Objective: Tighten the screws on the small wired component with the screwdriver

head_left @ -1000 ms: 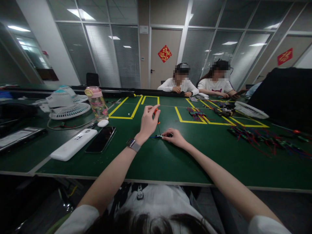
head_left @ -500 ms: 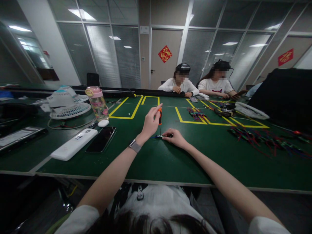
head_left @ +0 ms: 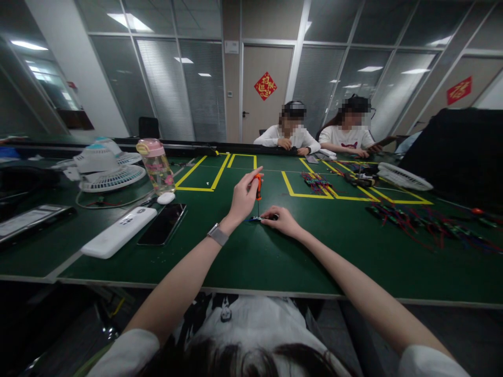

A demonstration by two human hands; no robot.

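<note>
My left hand (head_left: 244, 198) is closed on the orange and black handle of a screwdriver (head_left: 258, 188), which stands upright with its thin shaft pointing down. The shaft meets a small circuit board (head_left: 257, 219) lying on the green table. From the other side, my right hand (head_left: 281, 219) pinches the board's right end against the tabletop. A dark part shows at the right fingers, too small to make out. The screwdriver's tip is too fine to tell exactly where it touches.
Left of my arms lie a black phone (head_left: 162, 224), a white power bank (head_left: 120, 232), a pink-lidded bottle (head_left: 156, 166) and a white fan (head_left: 108, 167). Wired boards (head_left: 316, 182) sit inside yellow tape, with more wired boards (head_left: 424, 226) at right. Two people sit across the table.
The screwdriver's handle has turned slightly in my left hand. My right hand and the board stay in place.
</note>
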